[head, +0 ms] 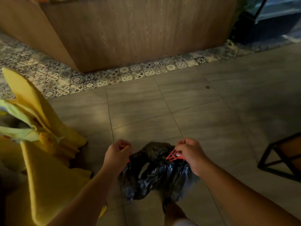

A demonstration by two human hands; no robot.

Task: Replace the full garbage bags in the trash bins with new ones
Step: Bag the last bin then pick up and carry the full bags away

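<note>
Both hands, left hand (117, 152) and right hand (189, 154), clamp the red drawstring (173, 156) of the black garbage bag (156, 173) (on the floor (211, 111)), right of the yellow bags (48, 176).

Two bare arms (78, 198)
Left hand (117, 154) and right hand (191, 154) are bare too; pale cloth (185, 223) shows by a bare knee (175, 212).

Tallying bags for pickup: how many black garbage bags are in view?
1. The black garbage bag is at bottom centre, between the left hand and right hand, each gripping its red drawstring. More could be hidden behind the yellow material at left.
</note>
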